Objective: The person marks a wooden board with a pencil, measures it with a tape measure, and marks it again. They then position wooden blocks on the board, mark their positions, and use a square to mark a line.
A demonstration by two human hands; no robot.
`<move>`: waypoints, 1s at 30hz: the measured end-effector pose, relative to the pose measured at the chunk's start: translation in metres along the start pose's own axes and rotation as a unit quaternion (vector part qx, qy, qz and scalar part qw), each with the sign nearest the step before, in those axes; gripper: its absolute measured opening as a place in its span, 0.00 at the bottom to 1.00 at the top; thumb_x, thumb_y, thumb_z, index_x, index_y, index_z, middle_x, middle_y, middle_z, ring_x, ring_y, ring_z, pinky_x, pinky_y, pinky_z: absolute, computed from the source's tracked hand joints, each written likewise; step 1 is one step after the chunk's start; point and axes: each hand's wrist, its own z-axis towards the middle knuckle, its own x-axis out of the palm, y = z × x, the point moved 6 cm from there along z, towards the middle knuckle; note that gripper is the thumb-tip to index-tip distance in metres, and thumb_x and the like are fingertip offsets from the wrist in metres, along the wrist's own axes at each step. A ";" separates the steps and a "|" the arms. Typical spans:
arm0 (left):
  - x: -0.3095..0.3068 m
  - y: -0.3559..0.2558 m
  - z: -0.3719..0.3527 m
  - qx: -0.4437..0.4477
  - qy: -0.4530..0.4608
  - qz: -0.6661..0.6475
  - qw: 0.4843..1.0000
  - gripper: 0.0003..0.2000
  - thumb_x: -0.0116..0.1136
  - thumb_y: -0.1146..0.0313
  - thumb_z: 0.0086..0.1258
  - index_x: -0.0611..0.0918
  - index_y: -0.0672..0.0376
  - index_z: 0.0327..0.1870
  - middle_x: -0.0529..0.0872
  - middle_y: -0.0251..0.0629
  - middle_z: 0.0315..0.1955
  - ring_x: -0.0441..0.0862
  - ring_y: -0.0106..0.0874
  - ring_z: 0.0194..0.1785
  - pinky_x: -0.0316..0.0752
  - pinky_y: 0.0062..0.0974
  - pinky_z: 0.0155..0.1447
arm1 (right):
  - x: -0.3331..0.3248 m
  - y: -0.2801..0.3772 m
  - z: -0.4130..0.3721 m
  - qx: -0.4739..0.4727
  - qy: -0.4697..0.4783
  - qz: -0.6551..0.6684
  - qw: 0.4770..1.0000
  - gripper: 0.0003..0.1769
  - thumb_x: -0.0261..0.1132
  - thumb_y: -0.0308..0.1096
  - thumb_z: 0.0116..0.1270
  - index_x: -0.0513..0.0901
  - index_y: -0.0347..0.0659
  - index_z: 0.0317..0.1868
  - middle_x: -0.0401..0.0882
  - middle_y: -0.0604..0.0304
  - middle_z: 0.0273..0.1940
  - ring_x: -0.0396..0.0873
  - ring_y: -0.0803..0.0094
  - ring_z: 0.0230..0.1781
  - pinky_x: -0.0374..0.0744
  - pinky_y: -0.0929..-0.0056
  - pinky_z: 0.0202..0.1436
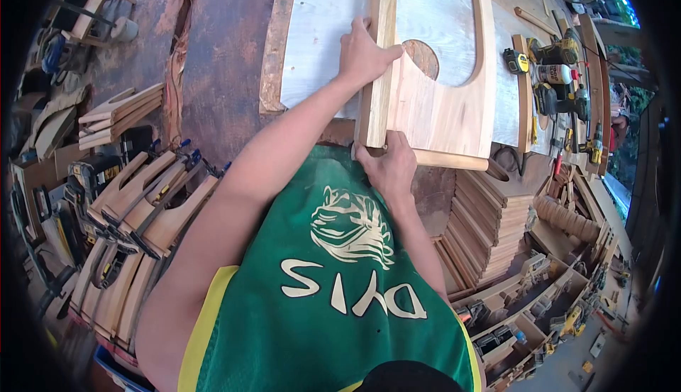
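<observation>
A long, square-edged wooden rail (382,5) lies along the left side of a pale wooden panel (443,115) with a curved cutout. My left hand (365,55) is closed across the rail at mid-length, fingers on its left side and thumb toward the panel. At the rail's near end, my right hand (394,168) pinches it, thumb left and fingers right, close to my green shirt. Another rounded rail (485,58) edges the panel's right side. Beneath everything is a whitish board (319,34) with a round hole showing wood.
Right of the board are a tape measure (516,61), a yellow drill (565,49) and a white bottle (553,74). A tall stack of wooden panels (482,222) stands at my right. Clamped wooden pieces (152,200) sit at my left, near stacked cutout boards (120,114).
</observation>
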 end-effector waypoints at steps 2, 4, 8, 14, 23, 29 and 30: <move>-0.004 0.005 0.007 0.010 0.027 0.001 1.000 0.54 0.78 0.47 0.56 0.62 0.78 0.74 0.76 0.65 0.67 0.76 0.54 0.68 0.74 0.42 0.72 | 0.000 0.003 0.002 -0.006 -0.006 0.002 1.000 0.24 0.79 0.45 0.55 0.84 0.36 0.44 0.83 0.49 0.37 0.84 0.47 0.37 0.82 0.52 0.41; -0.010 0.013 0.014 0.032 0.051 -0.001 0.998 0.55 0.77 0.39 0.56 0.66 0.77 0.73 0.76 0.66 0.68 0.76 0.52 0.72 0.71 0.41 0.74 | 0.000 0.006 0.002 -0.023 -0.020 0.012 0.999 0.24 0.79 0.45 0.54 0.84 0.36 0.43 0.83 0.48 0.37 0.84 0.48 0.37 0.82 0.53 0.41; -0.022 0.025 0.017 0.036 0.148 -0.024 0.988 0.50 0.73 0.37 0.62 0.70 0.73 0.74 0.76 0.66 0.68 0.75 0.52 0.72 0.71 0.44 0.75 | 0.000 0.009 0.004 0.013 0.013 0.020 1.000 0.24 0.79 0.43 0.54 0.84 0.34 0.43 0.84 0.46 0.39 0.85 0.47 0.39 0.82 0.52 0.45; -0.029 0.050 -0.034 -0.027 0.066 -0.186 0.980 0.38 0.73 0.49 0.66 0.76 0.70 0.68 0.81 0.60 0.63 0.82 0.48 0.66 0.79 0.39 0.66 | 0.001 0.007 0.006 0.025 0.047 0.051 0.997 0.29 0.80 0.45 0.56 0.85 0.32 0.50 0.86 0.41 0.43 0.87 0.47 0.43 0.83 0.55 0.47; -0.027 0.054 -0.117 0.157 -0.006 -0.101 0.982 0.18 0.59 0.77 0.67 0.81 0.73 0.58 0.83 0.60 0.56 0.82 0.57 0.58 0.78 0.45 0.62 | 0.005 -0.001 0.006 0.036 0.097 0.073 0.992 0.26 0.81 0.38 0.57 0.82 0.29 0.49 0.88 0.46 0.39 0.87 0.62 0.39 0.83 0.63 0.46; -0.020 0.059 -0.125 0.179 -0.010 -0.081 0.980 0.21 0.55 0.83 0.65 0.78 0.75 0.62 0.79 0.59 0.59 0.78 0.56 0.61 0.74 0.44 0.67 | 0.009 -0.004 0.006 0.097 0.129 0.113 0.980 0.25 0.81 0.36 0.59 0.81 0.28 0.48 0.88 0.49 0.41 0.85 0.70 0.40 0.83 0.65 0.45; -0.020 0.060 -0.125 0.172 0.000 -0.085 0.981 0.22 0.54 0.82 0.65 0.78 0.75 0.62 0.79 0.58 0.61 0.77 0.55 0.62 0.74 0.44 0.67 | 0.009 -0.003 0.006 0.108 0.133 0.112 0.979 0.25 0.81 0.36 0.60 0.81 0.28 0.49 0.88 0.49 0.41 0.85 0.70 0.41 0.83 0.66 0.46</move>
